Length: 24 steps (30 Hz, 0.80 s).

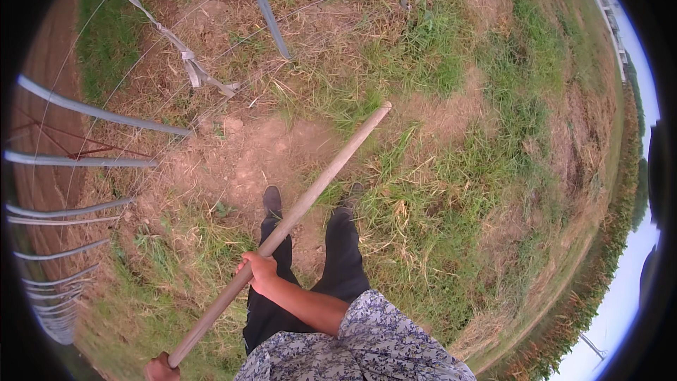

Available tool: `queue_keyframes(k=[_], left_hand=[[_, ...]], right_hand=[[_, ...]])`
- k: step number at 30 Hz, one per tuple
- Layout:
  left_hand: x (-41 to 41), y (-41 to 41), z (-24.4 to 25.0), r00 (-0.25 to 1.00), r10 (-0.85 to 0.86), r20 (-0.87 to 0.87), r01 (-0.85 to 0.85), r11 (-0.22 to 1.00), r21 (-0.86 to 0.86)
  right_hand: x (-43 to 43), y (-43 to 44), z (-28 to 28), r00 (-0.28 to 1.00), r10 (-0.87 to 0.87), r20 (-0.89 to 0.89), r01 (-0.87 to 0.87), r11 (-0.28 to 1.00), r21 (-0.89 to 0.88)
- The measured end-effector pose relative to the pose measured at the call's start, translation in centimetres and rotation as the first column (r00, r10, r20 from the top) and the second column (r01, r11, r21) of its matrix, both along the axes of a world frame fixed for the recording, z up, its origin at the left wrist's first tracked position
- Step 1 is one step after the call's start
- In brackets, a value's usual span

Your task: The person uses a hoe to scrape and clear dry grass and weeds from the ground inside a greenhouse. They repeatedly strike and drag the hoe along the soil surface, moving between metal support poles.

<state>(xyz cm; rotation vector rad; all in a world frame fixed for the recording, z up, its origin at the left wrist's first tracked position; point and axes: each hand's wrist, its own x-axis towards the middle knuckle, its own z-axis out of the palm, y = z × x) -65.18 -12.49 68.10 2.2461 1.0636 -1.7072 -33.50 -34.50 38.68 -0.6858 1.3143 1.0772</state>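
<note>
A long wooden pole (299, 214) runs slantwise across my front, from the lower left up to the right. My right hand (259, 271) is wrapped around its middle, in front of my legs. Lower down at the left, my left hand (162, 368) grips the pole by its near end, partly cut off by the picture's rim. The far end of the pole, blunt and bare, points over the grass (423, 190) ahead of my feet. Whether anything is fixed to the end beyond my left hand cannot be seen.
Bent metal tubes (106, 114) with thin wires line the left side. Another metal tube (267, 16) stands ahead in the ground, near a knotted fabric strap (185, 58). Dry soil (248, 153) lies before my feet. A row of tall plants (603, 296) borders the right.
</note>
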Motion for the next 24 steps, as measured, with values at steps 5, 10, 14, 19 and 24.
queue_keyframes(k=[5, 10, 14, 19, 24], left_hand=[[2.3, -5.0, -11.9, 0.961, -0.035, 0.275, 0.028, 0.999, 0.029], [12.3, -10.1, -15.7, 0.897, 0.015, 0.442, 0.006, 0.999, -0.046], [13.3, -10.3, -13.8, 0.907, -0.036, 0.421, 0.03, 0.999, 0.022], [4.6, -7.0, -9.8, 0.955, -0.091, 0.283, 0.063, 0.992, 0.106], [6.0, -5.2, -12.1, 0.941, -0.113, 0.317, 0.104, 0.994, 0.045]], right_hand=[[5.3, -4.3, -4.8, 0.991, 0.034, 0.128, -0.003, 0.971, -0.238], [15.8, -8.1, -4.5, 0.943, 0.066, 0.326, 0.048, 0.943, -0.33], [15.0, -8.4, -6.3, 0.938, -0.044, 0.343, 0.11, 0.978, -0.176], [4.8, -5.5, -5.1, 0.995, -0.085, 0.048, 0.09, 0.987, -0.131], [5.4, -6.6, -5.2, 0.997, -0.043, 0.056, 0.058, 0.952, -0.301]])
